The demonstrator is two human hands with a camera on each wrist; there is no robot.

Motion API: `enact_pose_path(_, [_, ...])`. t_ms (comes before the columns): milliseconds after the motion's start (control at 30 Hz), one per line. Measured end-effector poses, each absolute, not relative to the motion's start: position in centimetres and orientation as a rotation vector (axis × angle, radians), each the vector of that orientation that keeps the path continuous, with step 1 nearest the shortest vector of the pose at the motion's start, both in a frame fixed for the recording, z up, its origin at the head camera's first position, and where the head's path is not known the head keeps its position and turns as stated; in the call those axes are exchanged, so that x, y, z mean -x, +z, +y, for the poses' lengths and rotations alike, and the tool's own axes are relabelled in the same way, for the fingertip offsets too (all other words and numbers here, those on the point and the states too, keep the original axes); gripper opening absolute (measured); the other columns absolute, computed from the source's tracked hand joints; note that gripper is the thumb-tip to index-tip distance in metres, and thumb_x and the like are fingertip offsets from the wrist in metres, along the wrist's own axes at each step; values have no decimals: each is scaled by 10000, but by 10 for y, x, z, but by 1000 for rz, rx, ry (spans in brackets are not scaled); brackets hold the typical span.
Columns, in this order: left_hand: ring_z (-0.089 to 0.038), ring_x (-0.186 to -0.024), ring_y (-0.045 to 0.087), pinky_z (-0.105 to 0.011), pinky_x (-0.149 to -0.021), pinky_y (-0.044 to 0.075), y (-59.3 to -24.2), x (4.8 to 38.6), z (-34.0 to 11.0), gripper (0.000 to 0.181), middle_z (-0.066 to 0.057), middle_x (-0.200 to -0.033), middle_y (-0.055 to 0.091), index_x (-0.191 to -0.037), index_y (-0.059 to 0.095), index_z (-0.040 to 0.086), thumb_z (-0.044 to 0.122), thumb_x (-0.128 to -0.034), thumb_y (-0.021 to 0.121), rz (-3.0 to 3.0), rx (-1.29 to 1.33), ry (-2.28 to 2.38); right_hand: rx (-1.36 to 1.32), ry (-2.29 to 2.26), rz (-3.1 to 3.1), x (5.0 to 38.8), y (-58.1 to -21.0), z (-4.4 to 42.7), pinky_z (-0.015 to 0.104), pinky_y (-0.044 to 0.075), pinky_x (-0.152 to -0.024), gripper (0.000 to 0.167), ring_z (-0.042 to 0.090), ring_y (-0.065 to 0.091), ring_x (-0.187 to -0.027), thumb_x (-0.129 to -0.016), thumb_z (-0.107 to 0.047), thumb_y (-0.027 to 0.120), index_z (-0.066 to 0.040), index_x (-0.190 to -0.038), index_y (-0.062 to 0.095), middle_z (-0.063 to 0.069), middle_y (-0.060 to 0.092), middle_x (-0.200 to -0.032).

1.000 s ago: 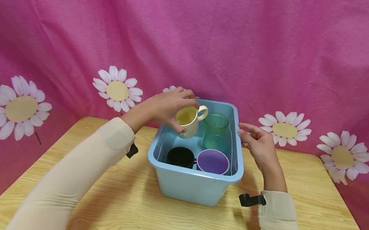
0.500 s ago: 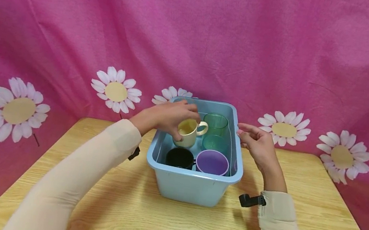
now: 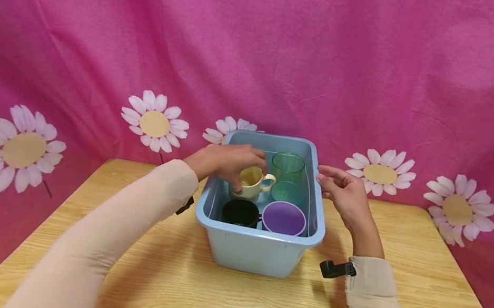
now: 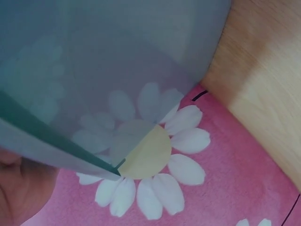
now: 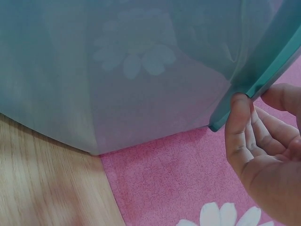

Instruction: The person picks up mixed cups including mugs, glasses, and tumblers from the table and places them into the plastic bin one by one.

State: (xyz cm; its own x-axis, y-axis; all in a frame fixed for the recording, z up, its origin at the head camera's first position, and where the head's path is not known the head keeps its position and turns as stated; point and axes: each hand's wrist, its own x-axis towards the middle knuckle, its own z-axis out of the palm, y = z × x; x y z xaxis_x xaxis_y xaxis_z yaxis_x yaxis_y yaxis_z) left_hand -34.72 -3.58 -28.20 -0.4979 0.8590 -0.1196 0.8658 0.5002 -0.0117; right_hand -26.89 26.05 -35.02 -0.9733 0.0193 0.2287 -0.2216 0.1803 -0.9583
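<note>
A cream mug (image 3: pixel 248 191) with a yellow inside sits low in the light blue plastic tub (image 3: pixel 256 254), its handle turned right. My left hand (image 3: pixel 228 163) reaches over the tub's left rim and grips the mug from above. Whether the mug touches the tub's floor is hidden. At the right rim, my right hand (image 3: pixel 346 198) pinches the edge; the right wrist view shows its fingers (image 5: pixel 240 127) under the lip. Close to the mug stand a black cup (image 3: pixel 240 212), a purple cup (image 3: pixel 284 219), a teal green cup (image 3: pixel 286 192) and a clear green glass (image 3: pixel 288 166).
The tub stands on a wooden table (image 3: pixel 225 300), near its back edge. Behind and at both sides hangs a pink cloth (image 3: pixel 291 49) printed with white daisies. In the left wrist view the tub's wall (image 4: pixel 117 61) fills much of the picture.
My left hand has lowered the cream mug from above the tub down into it, behind the black cup. The right hand has stayed at the rim.
</note>
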Motion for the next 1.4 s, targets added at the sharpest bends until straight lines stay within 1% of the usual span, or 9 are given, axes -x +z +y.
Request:
enact_pose_path(167, [-243, -1191, 510, -367, -1008, 498, -286, 352, -33, 673, -48, -1337, 582, -1360, 653, 154, 235, -749, 922, 2623, -1530, -100, -192, 1880, -2257, 269, -350, 262, 235, 592, -753, 465, 77, 693, -817, -989, -224, 692, 46, -1359, 613, -69, 718, -929])
enact_pose_path(433, [-261, -1176, 562, -361, -1032, 482, -295, 356, -30, 667, -77, -1309, 600, -1319, 670, 154, 224, -715, 944, 2583, -1569, -132, -183, 1889, -2268, 270, -350, 261, 242, 594, -759, 443, 72, 691, -813, -994, -192, 681, 34, -1367, 612, -75, 713, -925])
enact_pose_path(667, [-241, -1174, 558, -342, -999, 511, -298, 355, -26, 657, -63, -1296, 598, -1318, 665, 173, 175, -719, 935, 2577, -1508, -148, -205, 1888, -2250, 269, -349, 261, 232, 590, -736, 436, 61, 686, -771, -987, -163, 682, 57, -1357, 612, -86, 713, -878])
enact_pose_path(867, [-234, -1165, 555, -339, -972, 523, -302, 355, -24, 644, -71, -1290, 587, -1314, 650, 171, 135, -729, 917, 2564, -1494, -193, -191, 1894, -2270, 267, -348, 261, 248, 596, -754, 438, 75, 692, -783, -991, -177, 680, 39, -1366, 612, -75, 716, -896])
enact_pose_path(1033, [-212, -1209, 525, -343, -975, 524, -305, 353, -23, 636, -41, -1326, 567, -1333, 639, 209, 113, -760, 899, 2561, -1443, -216, -179, 1900, -2278, 267, -348, 260, 271, 599, -773, 442, 85, 693, -794, -991, -192, 682, 25, -1370, 614, -60, 712, -917])
enact_pose_path(1133, [-200, -1234, 517, -339, -989, 521, -306, 351, -22, 643, -22, -1354, 553, -1350, 631, 219, 105, -773, 892, 2551, -1426, -225, -179, 1905, -2275, 267, -349, 260, 264, 598, -766, 445, 82, 692, -790, -990, -191, 683, 30, -1369, 612, -59, 711, -915])
enact_pose_path(1400, [-224, -1270, 514, -382, -1051, 486, -307, 352, -19, 665, -43, -1404, 536, -1380, 608, 183, 94, -782, 887, 2537, -1431, -235, -194, 1914, -2250, 268, -350, 261, 253, 597, -751, 435, 77, 689, -783, -991, -179, 679, 46, -1357, 612, -61, 712, -900])
